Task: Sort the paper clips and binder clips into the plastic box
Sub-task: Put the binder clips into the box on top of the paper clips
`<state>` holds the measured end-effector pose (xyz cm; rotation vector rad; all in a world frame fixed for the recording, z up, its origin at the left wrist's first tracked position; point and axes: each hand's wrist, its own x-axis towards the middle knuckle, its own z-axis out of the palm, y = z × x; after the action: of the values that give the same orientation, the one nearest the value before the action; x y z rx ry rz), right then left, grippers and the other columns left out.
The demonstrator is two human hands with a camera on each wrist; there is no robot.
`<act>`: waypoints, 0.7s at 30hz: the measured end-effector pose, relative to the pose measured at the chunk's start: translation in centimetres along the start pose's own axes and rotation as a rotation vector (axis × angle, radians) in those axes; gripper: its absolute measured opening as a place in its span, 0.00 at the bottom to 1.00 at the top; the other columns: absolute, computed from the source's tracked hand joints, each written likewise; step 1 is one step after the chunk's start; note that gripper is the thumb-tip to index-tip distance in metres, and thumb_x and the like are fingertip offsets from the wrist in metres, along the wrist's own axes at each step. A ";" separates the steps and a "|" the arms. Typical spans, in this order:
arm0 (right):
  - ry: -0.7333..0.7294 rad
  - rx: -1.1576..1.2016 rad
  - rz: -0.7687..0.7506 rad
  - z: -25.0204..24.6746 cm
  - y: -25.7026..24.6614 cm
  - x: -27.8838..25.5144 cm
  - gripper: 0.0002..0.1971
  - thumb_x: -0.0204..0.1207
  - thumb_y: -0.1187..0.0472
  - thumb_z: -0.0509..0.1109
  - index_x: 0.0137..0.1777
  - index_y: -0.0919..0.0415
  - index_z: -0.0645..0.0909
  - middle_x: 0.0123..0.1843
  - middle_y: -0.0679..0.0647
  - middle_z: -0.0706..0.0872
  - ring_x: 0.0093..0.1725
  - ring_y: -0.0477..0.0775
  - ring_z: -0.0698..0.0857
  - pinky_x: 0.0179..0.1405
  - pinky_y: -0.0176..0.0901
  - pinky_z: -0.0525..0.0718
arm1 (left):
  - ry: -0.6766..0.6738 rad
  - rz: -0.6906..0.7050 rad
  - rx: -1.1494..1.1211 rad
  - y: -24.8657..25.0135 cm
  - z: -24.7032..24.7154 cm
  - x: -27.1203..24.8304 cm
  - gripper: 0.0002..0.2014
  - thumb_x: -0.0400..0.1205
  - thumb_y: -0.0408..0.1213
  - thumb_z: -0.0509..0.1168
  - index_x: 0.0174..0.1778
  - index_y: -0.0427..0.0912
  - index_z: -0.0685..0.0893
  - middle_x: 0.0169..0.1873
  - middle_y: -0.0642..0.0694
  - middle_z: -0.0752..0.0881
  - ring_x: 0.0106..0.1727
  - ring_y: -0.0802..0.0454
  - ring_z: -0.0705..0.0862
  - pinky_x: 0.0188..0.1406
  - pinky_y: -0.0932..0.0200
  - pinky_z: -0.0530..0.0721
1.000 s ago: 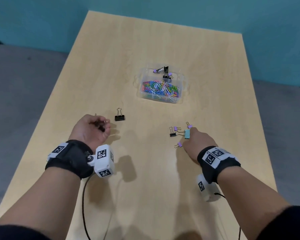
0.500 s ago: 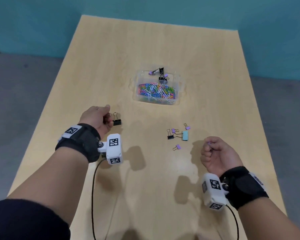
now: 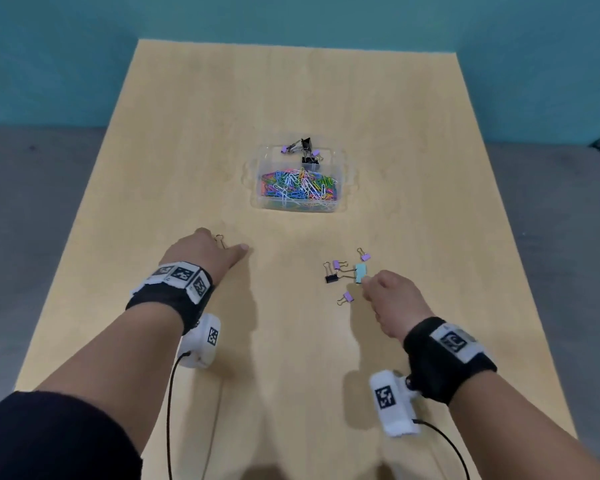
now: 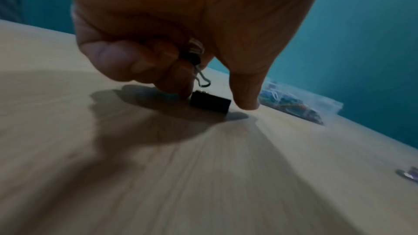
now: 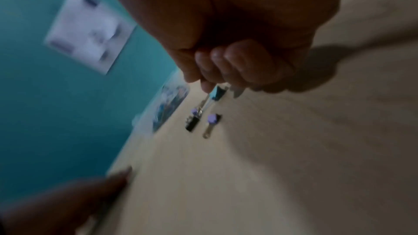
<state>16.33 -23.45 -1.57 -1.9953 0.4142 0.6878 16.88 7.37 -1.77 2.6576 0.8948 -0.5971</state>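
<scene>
Since half a second ago our right hand [image 3: 394, 304] has dropped back to the loose clips, fingers curled, pinching the teal binder clip [image 3: 360, 273]. Our left hand [image 3: 201, 252] already grips one small black clip in its curled fingers, thumb and fingertip reaching around the black binder clip [image 4: 210, 102] on the table [image 3: 291, 341]. Purple clips [image 3: 347, 297] lie beside the teal one. Plastic box [image 3: 342, 183] sits farther back, near section full of coloured paper clips [image 3: 297, 188], binder clips in the far section.
</scene>
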 end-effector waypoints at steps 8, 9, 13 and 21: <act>-0.011 -0.895 -0.218 2.3 -2.5 -0.9 0.16 0.81 0.41 0.57 0.47 0.54 0.64 0.32 0.51 0.79 0.29 0.54 0.76 0.24 0.46 0.66 | -0.198 -0.070 -0.579 0.8 -0.8 0.7 0.19 0.68 0.55 0.66 0.38 0.41 0.75 0.29 0.46 0.77 0.29 0.45 0.76 0.27 0.58 0.68; -0.024 -0.915 -0.220 2.5 -2.6 -0.8 0.16 0.81 0.42 0.57 0.48 0.54 0.63 0.32 0.51 0.78 0.29 0.55 0.76 0.24 0.45 0.66 | -0.280 -0.123 -0.841 1.0 -1.0 0.9 0.17 0.67 0.53 0.65 0.34 0.42 0.73 0.25 0.47 0.74 0.23 0.48 0.69 0.24 0.61 0.65; -0.084 -0.909 -0.227 3.2 -2.1 -0.5 0.06 0.83 0.54 0.54 0.49 0.54 0.62 0.32 0.52 0.78 0.30 0.56 0.78 0.27 0.45 0.71 | -0.527 -0.218 -1.458 2.4 -3.4 1.7 0.08 0.70 0.44 0.60 0.32 0.45 0.70 0.23 0.46 0.73 0.21 0.51 0.62 0.19 0.64 0.60; -0.179 -1.014 -0.280 2.7 -2.3 -0.9 0.06 0.75 0.61 0.54 0.49 0.54 0.61 0.32 0.51 0.77 0.30 0.56 0.76 0.24 0.44 0.68 | -0.353 -0.039 -1.520 8.9 -7.9 5.4 0.07 0.74 0.29 0.55 0.36 0.40 0.78 0.30 0.42 0.79 0.22 0.52 0.69 0.18 0.67 0.63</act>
<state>16.04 -20.00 -0.50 -2.8072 -0.4212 0.9951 28.71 6.23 3.76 1.1278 0.7706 -0.1810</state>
